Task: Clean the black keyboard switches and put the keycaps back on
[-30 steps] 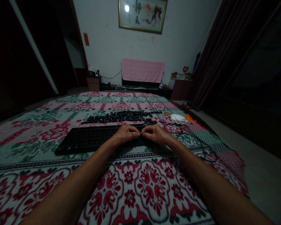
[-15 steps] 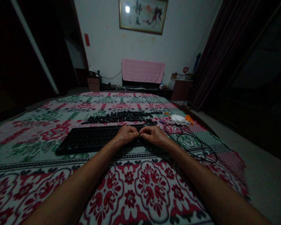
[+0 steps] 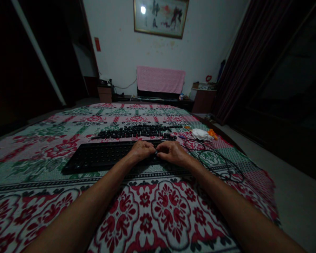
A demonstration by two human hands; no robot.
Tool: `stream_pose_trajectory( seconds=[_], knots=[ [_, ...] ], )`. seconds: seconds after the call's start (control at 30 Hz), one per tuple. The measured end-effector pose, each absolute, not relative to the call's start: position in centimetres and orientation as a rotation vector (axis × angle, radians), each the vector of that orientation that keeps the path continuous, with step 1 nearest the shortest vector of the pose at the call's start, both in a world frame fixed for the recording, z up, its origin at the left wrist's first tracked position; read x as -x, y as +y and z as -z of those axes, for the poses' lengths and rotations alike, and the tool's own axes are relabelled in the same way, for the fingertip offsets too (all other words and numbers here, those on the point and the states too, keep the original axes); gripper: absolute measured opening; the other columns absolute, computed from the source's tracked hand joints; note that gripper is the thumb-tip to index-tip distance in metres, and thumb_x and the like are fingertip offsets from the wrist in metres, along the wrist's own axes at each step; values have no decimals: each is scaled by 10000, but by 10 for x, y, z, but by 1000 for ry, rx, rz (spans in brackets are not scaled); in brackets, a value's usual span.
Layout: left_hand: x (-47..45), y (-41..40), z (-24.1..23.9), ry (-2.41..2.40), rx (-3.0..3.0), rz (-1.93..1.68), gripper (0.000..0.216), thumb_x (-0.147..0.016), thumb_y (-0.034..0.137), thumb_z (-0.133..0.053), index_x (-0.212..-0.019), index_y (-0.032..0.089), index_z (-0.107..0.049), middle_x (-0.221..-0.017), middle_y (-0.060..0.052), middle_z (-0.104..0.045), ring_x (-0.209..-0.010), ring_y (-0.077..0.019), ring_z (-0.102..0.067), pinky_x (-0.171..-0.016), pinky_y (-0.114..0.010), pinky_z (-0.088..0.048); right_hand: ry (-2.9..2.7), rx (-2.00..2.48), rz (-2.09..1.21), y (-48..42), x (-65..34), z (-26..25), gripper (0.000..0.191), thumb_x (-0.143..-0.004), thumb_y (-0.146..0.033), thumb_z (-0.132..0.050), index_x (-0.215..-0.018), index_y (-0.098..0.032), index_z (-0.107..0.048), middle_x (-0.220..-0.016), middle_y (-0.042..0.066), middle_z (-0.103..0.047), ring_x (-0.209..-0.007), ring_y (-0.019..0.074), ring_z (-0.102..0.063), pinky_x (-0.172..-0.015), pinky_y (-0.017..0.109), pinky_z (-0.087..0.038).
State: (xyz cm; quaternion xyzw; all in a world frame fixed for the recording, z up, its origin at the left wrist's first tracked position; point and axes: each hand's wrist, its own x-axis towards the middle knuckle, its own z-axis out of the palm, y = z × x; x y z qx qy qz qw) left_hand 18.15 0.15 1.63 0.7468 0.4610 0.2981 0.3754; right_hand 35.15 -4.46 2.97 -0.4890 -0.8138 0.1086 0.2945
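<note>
A black keyboard frame [image 3: 100, 156] with its keys off lies across a floral bedspread [image 3: 152, 207]. Both my hands rest on its right half, knuckles up and fingers curled. My left hand [image 3: 141, 150] and my right hand [image 3: 172, 152] meet fingertip to fingertip, pinching a small dark piece I cannot make out. Behind the keyboard several loose black keycaps [image 3: 135, 131] lie in rows.
A black cable [image 3: 216, 163] loops on the bedspread right of the keyboard. A crumpled white cloth [image 3: 201, 134] with something orange lies at the bed's right edge. Beyond the bed stand a pink-covered cabinet [image 3: 160, 80] and a dark curtain [image 3: 242, 63].
Both hands have shifted slightly left on the keyboard and stay pressed together at the fingertips. Nothing else has moved.
</note>
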Motion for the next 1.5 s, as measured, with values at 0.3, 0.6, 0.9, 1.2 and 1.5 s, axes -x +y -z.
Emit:
stream_pose_trajectory(
  seconds=[0.3,0.6,0.9,1.2,1.5],
  knots=[
    [-181,3,-14,1202,-1930,-756,277,-626,339,-521,-698,129,-688,-625,1,-620,-563,-120,-517,-509,-205,-379,-2178,1395,-496,-42,-368,-36,197,-662,-242,-609,-828,-154,-669,-683,0,-649,-597,102,-555,-524,188,-377],
    [-180,12,-3,1187,-1998,-768,257,-622,330,-522,-688,149,-693,-585,6,-607,-577,-129,-532,-545,-210,-401,-2251,1395,-533,-47,-363,-35,187,-643,-228,-611,-802,-162,-681,-707,-1,-665,-602,103,-568,-530,185,-384],
    [-179,8,-6,1169,-1990,-773,216,-601,310,-566,-661,152,-700,-607,-7,-630,-634,-153,-566,-563,-215,-422,-2240,1479,-535,-50,-357,-40,171,-631,-214,-622,-780,-162,-686,-657,-9,-653,-569,95,-553,-516,181,-371],
    [-181,5,-9,1089,-2192,-689,248,-589,393,-623,-703,193,-713,-903,-37,-660,-849,-189,-583,-723,-233,-438,-2230,1494,-563,-48,-357,-38,183,-632,-233,-629,-786,-160,-695,-660,-10,-657,-597,104,-564,-518,177,-370],
    [-187,-7,-17,1262,-2352,-597,215,-589,394,-640,-717,239,-717,-902,-23,-649,-940,-207,-547,-827,-252,-409,-2312,1336,-662,-40,-369,-33,257,-723,-290,-554,-866,-148,-713,-770,15,-690,-684,123,-596,-591,182,-411]
  ],
)
